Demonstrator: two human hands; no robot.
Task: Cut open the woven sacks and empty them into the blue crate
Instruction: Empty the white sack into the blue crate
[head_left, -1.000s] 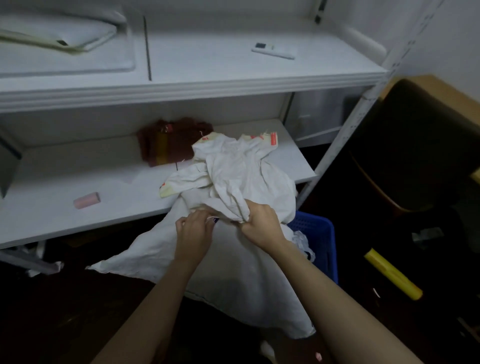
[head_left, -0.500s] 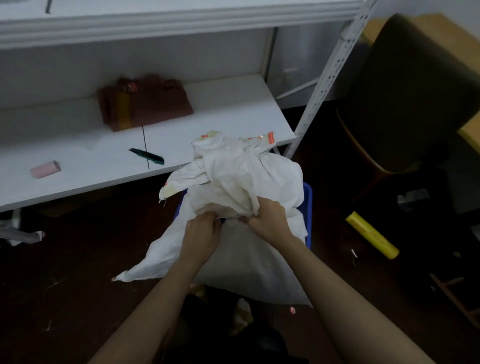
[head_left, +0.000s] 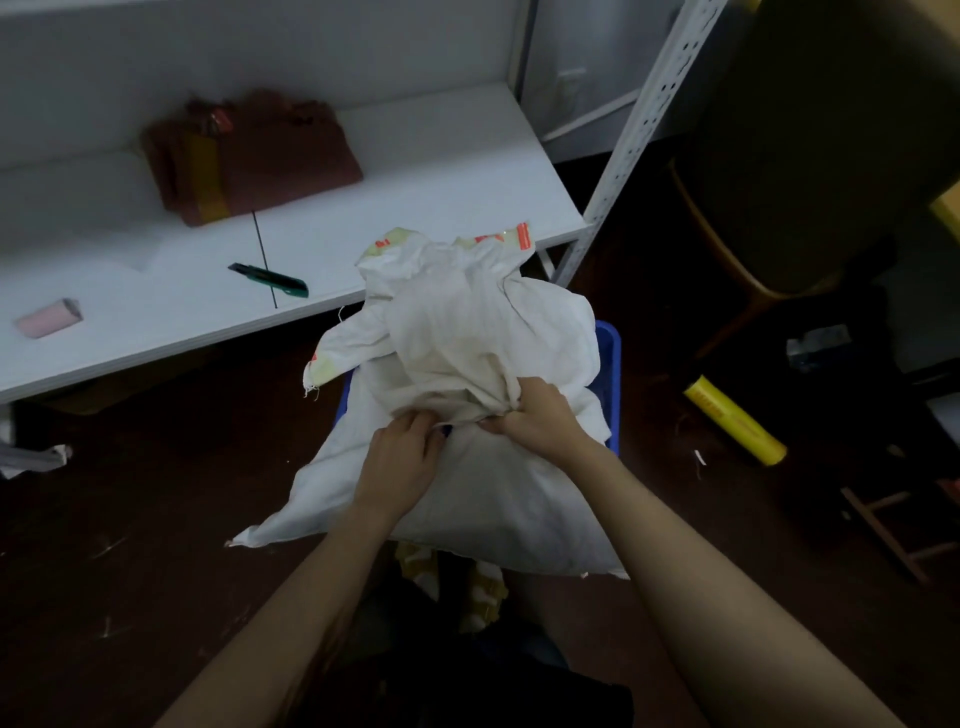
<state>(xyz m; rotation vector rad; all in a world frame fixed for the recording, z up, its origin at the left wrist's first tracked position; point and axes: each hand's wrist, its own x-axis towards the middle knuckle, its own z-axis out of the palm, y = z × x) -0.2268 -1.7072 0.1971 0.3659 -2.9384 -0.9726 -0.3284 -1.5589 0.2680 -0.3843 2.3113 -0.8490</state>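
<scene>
A white woven sack (head_left: 483, 499) lies across the blue crate (head_left: 609, 364) on the floor and hides most of it. The sack's crumpled upper part (head_left: 467, 322), with orange and yellow print at its edge, bunches up over the crate. My left hand (head_left: 402, 457) and my right hand (head_left: 540, 415) grip the gathered cloth side by side at the sack's middle. A green utility knife (head_left: 270, 280) lies on the white shelf (head_left: 415, 218) behind the sack.
On the shelf lie a folded dark red bundle (head_left: 254, 156) and a pink roll (head_left: 47, 318). A perforated shelf post (head_left: 634, 140) stands right of the sack. A yellow roll (head_left: 732, 421) lies on the dark floor by a dark chair (head_left: 810, 156).
The sack has come down off the shelf edge onto the crate, and my view has tilted down with it. The knife on the shelf is now uncovered. Both hands keep their grip.
</scene>
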